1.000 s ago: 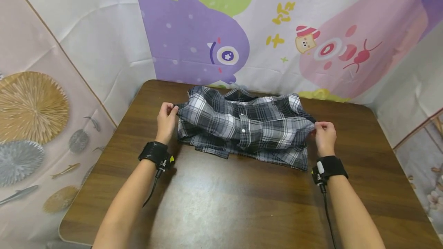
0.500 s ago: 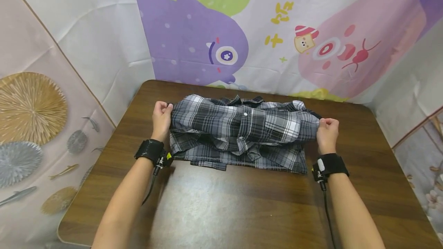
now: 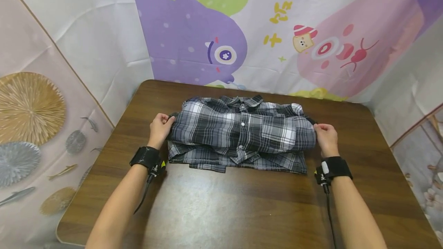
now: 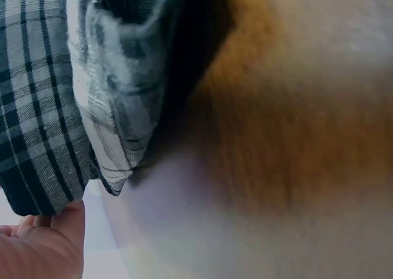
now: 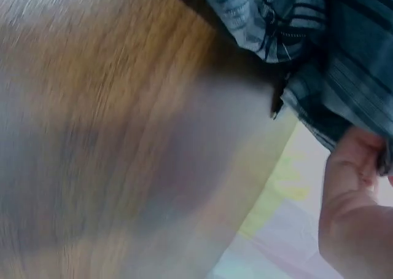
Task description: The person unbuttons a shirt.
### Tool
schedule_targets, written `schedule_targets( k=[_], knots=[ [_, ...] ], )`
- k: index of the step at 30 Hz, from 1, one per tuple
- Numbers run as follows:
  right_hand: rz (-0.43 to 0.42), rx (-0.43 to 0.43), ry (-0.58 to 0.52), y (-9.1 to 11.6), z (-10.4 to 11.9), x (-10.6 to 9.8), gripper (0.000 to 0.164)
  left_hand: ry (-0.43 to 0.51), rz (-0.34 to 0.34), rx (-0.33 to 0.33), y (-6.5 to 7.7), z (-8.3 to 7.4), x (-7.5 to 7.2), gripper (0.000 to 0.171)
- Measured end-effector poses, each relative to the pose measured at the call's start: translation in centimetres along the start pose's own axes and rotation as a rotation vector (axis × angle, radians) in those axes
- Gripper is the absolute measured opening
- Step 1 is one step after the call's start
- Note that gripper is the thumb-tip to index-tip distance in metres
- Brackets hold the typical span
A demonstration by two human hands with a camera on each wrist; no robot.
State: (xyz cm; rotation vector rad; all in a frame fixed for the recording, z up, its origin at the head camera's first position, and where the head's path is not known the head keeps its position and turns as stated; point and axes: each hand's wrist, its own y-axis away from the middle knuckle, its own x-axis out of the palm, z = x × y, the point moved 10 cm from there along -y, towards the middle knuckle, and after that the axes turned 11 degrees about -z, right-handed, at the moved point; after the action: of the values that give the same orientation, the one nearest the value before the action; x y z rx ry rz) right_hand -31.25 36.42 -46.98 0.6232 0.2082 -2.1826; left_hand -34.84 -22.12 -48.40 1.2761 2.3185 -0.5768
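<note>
A black, grey and white plaid shirt (image 3: 221, 130) lies bunched in folded layers toward the back of the table, its collar at the far side and a white button on the front placket. My left hand (image 3: 160, 129) pinches the shirt's left end between thumb and fingers. At the opposite end my right hand (image 3: 326, 138) pinches the cloth the same way. In the left wrist view the plaid cloth (image 4: 43, 107) hangs over the fingers, hiding their tips. The right wrist view has my thumb pressed to the dark shirt edge (image 5: 359, 76).
The brown wooden table (image 3: 221, 210) extends in front of the shirt, with a bright glare on it. Behind stands a cartoon-printed cloth backdrop (image 3: 194, 37). Each wrist wears a black strap with a camera; cables (image 3: 330, 210) trail from both.
Both hands first raised and spread the upper fold, pulling it toward me, then lowered it. The fold now lies flatter over the lower layer, and the collar shows behind it.
</note>
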Motion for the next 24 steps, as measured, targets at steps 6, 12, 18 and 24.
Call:
schedule_targets(
  k=[6,12,18,24],
  knots=[
    [0.100,0.019,-0.065,0.6,-0.2,0.1,0.045,0.045,0.030,0.009,0.6,-0.1,-0.5,0.032],
    [0.163,0.036,-0.089,0.7,-1.6,0.2,0.035,0.110,0.014,0.012,1.3,-0.1,-1.6,0.031],
    [0.271,-0.020,-0.090,2.0,-2.0,0.0,0.033,0.138,0.035,0.015,2.0,0.3,-2.3,0.029],
    [0.435,-0.156,-0.099,2.7,-3.4,1.1,0.048,0.025,0.155,0.077,3.1,0.8,-2.0,0.044]
  ],
)
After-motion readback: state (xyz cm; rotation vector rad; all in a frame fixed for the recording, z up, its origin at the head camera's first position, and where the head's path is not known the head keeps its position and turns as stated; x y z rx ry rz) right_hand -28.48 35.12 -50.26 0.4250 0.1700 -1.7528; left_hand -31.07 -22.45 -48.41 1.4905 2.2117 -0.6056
